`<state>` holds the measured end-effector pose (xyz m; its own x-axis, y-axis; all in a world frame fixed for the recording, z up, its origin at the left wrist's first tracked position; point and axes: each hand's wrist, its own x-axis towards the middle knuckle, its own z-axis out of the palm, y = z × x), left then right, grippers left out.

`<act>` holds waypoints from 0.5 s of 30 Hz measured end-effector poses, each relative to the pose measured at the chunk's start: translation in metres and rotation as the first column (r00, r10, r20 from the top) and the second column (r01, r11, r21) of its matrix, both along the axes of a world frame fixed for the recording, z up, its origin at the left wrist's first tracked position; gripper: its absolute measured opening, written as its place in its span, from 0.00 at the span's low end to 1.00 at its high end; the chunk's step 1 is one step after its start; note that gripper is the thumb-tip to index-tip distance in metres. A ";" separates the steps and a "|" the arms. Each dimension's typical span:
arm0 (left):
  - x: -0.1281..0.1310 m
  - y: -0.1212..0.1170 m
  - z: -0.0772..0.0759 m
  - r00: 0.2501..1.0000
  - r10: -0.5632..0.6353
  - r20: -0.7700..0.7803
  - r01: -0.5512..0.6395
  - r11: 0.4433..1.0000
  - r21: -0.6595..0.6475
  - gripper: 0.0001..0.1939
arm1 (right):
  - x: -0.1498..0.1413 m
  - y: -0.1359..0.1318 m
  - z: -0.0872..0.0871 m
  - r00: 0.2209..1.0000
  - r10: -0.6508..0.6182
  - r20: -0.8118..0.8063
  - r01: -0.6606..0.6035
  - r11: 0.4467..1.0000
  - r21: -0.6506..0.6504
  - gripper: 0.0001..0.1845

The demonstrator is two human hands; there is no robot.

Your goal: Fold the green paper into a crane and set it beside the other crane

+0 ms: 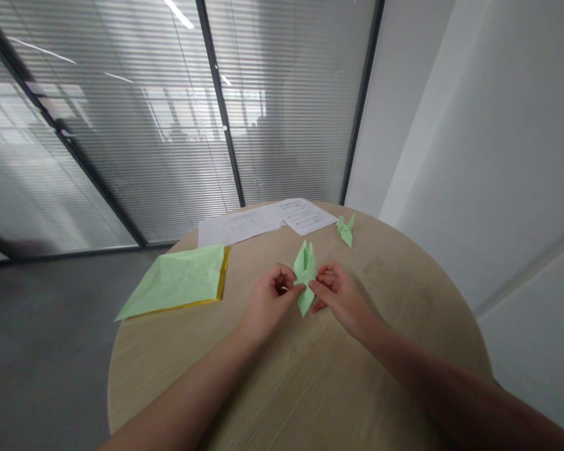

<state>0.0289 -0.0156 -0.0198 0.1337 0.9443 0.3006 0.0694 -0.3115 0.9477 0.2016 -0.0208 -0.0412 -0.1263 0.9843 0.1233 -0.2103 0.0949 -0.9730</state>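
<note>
A pale green folded origami paper (pixel 304 270) is held upright over the table's middle, with two narrow points at the top and one point at the bottom. My left hand (pixel 270 297) pinches its left edge between thumb and fingers. On the opposite edge my right hand (pixel 341 297) grips it the same way, thumb on the front. Both thumbs press near the middle of the paper, and the fingers behind it are partly hidden. Farther back on the right lies a small finished-looking origami crane (pixel 345 230) of the same green.
A round wooden table (pixel 404 294) bears everything. Green paper sheets (pixel 183 274) with a yellow one beneath overhang its left edge. Printed white sheets (pixel 244 225) lie at the back. Glass partitions with blinds (pixel 169 138) stand behind, and a white wall (pixel 498 156) rises at right.
</note>
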 end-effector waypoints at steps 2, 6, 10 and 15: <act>0.001 0.001 0.000 0.997 -0.026 0.073 0.028 0.999 -0.017 0.16 | 0.000 0.001 0.000 1.000 0.009 0.008 -0.009 1.000 -0.024 0.24; 0.000 0.002 0.002 0.981 -0.105 0.162 0.128 0.982 -0.136 0.23 | 0.000 0.001 0.003 0.999 0.048 0.026 -0.046 0.997 -0.055 0.20; -0.004 0.004 0.003 0.983 -0.139 0.118 0.166 0.952 -0.259 0.20 | 0.001 0.003 0.003 1.000 0.018 0.021 -0.016 0.997 -0.072 0.17; -0.006 0.005 0.000 0.981 -0.190 0.039 0.193 0.941 -0.279 0.21 | 0.001 0.003 0.003 1.000 0.017 -0.003 -0.017 0.996 -0.090 0.18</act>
<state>0.0230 -0.0105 -0.0198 0.3189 0.9473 0.0299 0.0237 -0.0394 0.9989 0.2023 -0.0181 -0.0382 -0.1433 0.9891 0.0348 -0.2130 0.0035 -0.9770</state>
